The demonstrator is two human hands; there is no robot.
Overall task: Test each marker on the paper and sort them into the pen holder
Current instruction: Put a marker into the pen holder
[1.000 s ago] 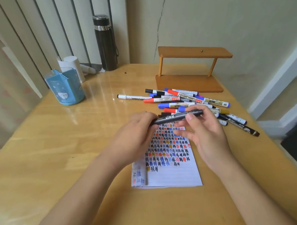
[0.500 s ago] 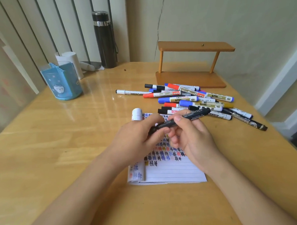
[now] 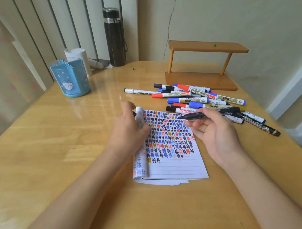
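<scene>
a person's right hand [image 3: 216,135] grips an uncapped black marker [image 3: 209,113], tip just above the scribbled paper [image 3: 175,165] on a wooden table [image 3: 61,154]. the left hand [image 3: 128,131], fingers curled, pinches a mostly hidden black cap [image 3: 134,113] at the paper's rolled edge. a pile [image 3: 195,100] of pens lies beyond; the blue holder [image 3: 69,80] stands far left.

One head-worn wide-angle camera looks forward and down, close over the table [image 3: 44,155].
</scene>
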